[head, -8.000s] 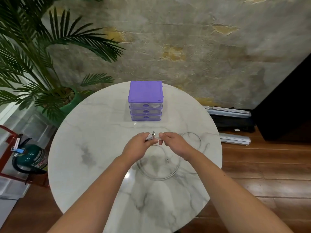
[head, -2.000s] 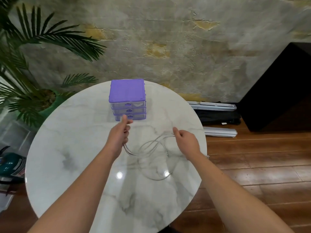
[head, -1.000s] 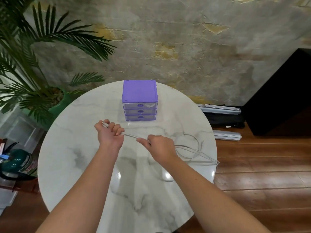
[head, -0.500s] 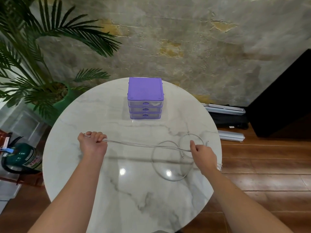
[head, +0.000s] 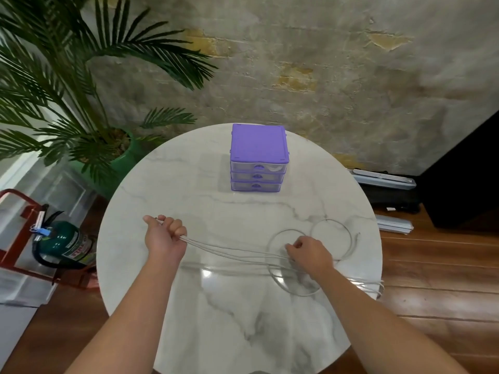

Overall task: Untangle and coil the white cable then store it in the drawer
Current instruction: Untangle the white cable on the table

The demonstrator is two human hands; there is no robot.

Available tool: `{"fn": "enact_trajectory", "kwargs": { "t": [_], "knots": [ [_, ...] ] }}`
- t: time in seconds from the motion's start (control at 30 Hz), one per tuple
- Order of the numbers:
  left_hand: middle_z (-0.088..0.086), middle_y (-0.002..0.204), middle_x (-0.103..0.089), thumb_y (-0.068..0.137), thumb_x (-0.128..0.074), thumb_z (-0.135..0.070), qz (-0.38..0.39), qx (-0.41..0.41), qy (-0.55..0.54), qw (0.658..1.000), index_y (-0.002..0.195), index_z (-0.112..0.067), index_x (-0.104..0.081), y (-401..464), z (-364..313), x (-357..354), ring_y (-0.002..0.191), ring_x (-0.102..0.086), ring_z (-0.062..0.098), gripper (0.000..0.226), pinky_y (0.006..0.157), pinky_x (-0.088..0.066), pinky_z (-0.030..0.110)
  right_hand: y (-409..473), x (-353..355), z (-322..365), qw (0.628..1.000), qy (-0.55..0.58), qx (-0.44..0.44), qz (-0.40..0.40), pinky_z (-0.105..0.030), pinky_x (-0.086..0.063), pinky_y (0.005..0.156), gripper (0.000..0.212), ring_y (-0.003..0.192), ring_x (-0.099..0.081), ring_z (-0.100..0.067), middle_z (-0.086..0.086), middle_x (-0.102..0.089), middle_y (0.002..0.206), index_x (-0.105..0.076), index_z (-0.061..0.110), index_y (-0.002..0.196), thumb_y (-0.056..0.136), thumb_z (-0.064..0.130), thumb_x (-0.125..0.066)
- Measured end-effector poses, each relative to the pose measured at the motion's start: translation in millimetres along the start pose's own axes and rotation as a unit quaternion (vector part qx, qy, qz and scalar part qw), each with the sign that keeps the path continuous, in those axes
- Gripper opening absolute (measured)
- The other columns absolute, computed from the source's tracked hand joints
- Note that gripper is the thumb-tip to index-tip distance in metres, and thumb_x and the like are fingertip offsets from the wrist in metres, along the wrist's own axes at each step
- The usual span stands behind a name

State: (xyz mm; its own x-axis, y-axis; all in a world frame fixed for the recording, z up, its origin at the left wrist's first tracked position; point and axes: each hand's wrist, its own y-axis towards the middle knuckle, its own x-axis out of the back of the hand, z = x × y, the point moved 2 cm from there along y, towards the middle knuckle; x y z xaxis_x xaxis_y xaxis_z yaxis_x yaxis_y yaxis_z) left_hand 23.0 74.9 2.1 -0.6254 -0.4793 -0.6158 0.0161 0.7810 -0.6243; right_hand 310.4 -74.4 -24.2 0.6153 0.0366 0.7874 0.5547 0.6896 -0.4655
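Both forearms are extending forward over the round white marble table [head: 216, 333], on the near side of the small purple three-drawer plastic organiser [head: 258, 157]. The left hand [head: 164, 238] is sitting near and to the left of the organiser, knuckles up, curled into a fist that is clamping several strands of the thin white cable [head: 232, 252]. The right hand [head: 310, 256] is sitting near and to the right of the organiser, palm down, fingers bent and pinching the same strands.

The strands are stretching between the two fists, just above the tabletop. Two loose loops are lying on the marble around and beyond the right hand, and further strands are trailing over the table edge beside the right forearm.

The right fingertips are facing away, so the exact contact points are hard to make out. All three drawers are sitting closed.
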Motion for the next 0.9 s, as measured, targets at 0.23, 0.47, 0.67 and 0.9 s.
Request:
{"fn": "enact_trajectory", "kwargs": {
  "t": [0.23,0.47,0.67,0.9],
  "knots": [
    [-0.010,0.052,-0.033,0.099,-0.031,-0.057,0.038,0.023,-0.012,0.999,0.070,-0.023,-0.042,-1,-7,1,0.041,-0.026,0.007,0.046,0.044,-0.027,0.016,11,-41,45,0.993,0.088,-0.055,0.063,-0.025,-0.038,0.049,0.043,0.047,-0.052,-0.016,-0.002,-0.052,0.052,-0.049,0.013,0.058,0.079,0.040,-0.076],
    [-0.009,0.055,-0.028,0.096,-0.036,-0.062,0.036,0.046,0.027,0.998,0.076,-0.023,-0.045,-3,-8,-5,0.043,-0.028,0.009,0.044,0.068,-0.052,0.029,10,-45,62,0.989,0.138,-0.033,0.045,-0.022,-0.044,0.053,0.013,0.056,-0.057,-0.019,-0.001,-0.057,0.057,-0.061,0.013,0.063,0.074,0.008,-0.064],
    [-0.008,0.053,-0.023,0.085,-0.038,-0.076,0.070,0.078,0.049,0.993,0.089,-0.017,-0.057,-5,-11,-13,0.041,-0.021,0.007,0.062,0.039,-0.023,0.017,1,-34,101,0.946,0.293,0.004,0.138,-0.025,-0.042,0.056,0.033,0.057,-0.049,-0.015,-0.003,-0.055,0.075,-0.051,0.011,0.119,0.089,-0.001,-0.045],
    [-0.008,0.051,-0.020,0.090,-0.049,-0.063,0.073,0.104,0.106,0.986,0.122,-0.010,-0.056,-6,-9,-14,0.038,-0.022,0.008,0.062,0.038,-0.023,0.016,-16,-16,145,0.938,0.265,0.198,0.107,-0.013,-0.039,0.074,0.024,0.091,-0.053,-0.008,0.015,-0.062,0.103,-0.069,0.012,0.111,0.100,0.022,-0.050]
  ]
}}
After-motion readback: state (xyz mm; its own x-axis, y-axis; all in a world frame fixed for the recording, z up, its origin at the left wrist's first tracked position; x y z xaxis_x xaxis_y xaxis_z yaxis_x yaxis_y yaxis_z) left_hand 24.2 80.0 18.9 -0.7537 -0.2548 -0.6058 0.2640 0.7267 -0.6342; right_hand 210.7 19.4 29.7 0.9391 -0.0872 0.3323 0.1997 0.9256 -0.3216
